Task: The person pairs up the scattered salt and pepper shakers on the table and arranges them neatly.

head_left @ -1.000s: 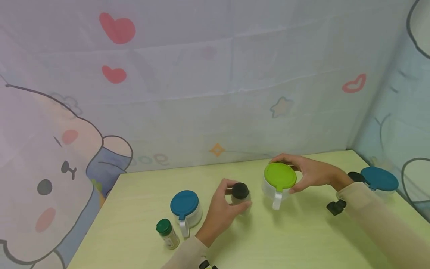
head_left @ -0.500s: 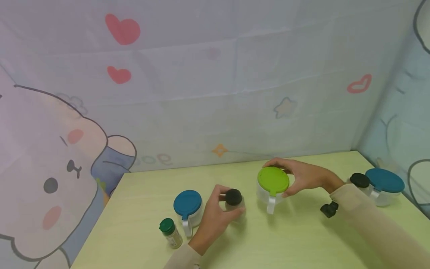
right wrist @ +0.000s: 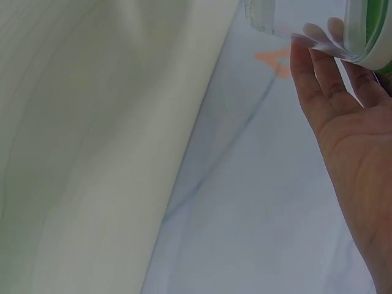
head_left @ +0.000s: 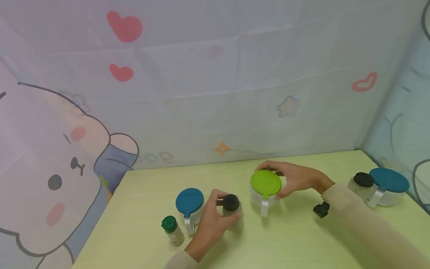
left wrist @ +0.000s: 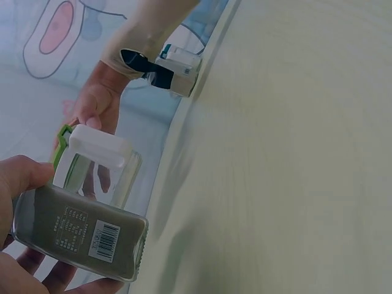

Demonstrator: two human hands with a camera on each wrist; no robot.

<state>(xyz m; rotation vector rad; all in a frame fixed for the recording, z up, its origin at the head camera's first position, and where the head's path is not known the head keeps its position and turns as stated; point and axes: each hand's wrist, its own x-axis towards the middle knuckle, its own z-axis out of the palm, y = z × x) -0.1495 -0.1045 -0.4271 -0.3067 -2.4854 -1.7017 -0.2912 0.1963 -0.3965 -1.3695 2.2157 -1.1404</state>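
My left hand (head_left: 209, 224) grips a glass seasoning jar with a black lid (head_left: 231, 202), thumb on one side and fingers on the other. The left wrist view shows grey-brown contents in this jar (left wrist: 73, 229) and a barcode label on its side. To the right, my right hand (head_left: 299, 177) grips a clear seasoning pot with a lime-green lid (head_left: 266, 182), its white handle pointing toward me. Fingers of that hand (right wrist: 361, 128) curl around the pot's clear wall in the right wrist view. A small gap separates the two held containers in the head view.
Left of my left hand stand a blue-lidded pot (head_left: 189, 201) with a white handle and a green-capped shaker (head_left: 173, 231). Beyond my right sleeve are another blue-lidded pot (head_left: 389, 180) and a black-lidded jar (head_left: 364, 180). A printed cloth (head_left: 201, 93) hangs behind the table (head_left: 289, 239).
Both hands have moved left and slightly nearer with their containers, the black-lidded jar coming closer to the blue-lidded pot. The head view has turned slightly left.
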